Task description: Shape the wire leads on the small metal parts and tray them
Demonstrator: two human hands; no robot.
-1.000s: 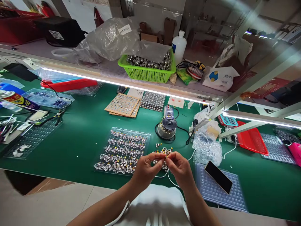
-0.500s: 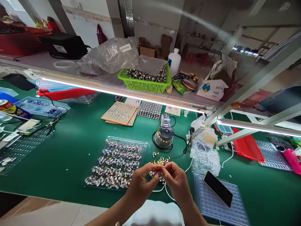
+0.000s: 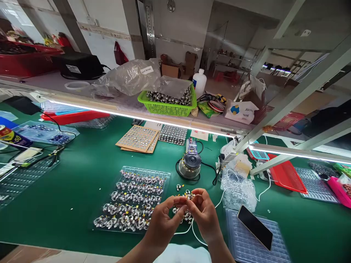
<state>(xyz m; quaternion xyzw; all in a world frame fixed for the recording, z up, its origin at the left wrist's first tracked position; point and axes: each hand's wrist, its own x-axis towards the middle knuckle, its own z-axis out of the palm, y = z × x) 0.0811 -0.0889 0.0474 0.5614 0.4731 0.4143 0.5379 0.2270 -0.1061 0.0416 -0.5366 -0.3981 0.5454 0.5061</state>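
My left hand (image 3: 167, 215) and my right hand (image 3: 204, 213) meet fingertip to fingertip over a small heap of wired parts (image 3: 186, 218) with yellow and white bits. Both pinch at something tiny between them, too small and too covered to name. Left of my hands lies a clear plastic tray (image 3: 166, 179) with rows of small looped, silvery-white wired parts (image 3: 131, 208). A single such part (image 3: 179, 187) lies apart, just beyond the heap. A round grey device with a black top (image 3: 192, 160) stands farther back, its black cord around it.
A phone (image 3: 255, 227) lies on stacked clear trays (image 3: 236, 233) at right, beside a plastic bag (image 3: 238, 190) and white cable. Brown boards (image 3: 137, 138) lie at the back. Overhead, a lit shelf (image 3: 120, 104) carries a green basket (image 3: 167, 106) of metal balls. Pliers (image 3: 53, 155) lie far left.
My view has tilted up slightly, so the bench appears lower. Both hands stay together over the heap, fingers still pinched, with the fingertips slightly shifted.
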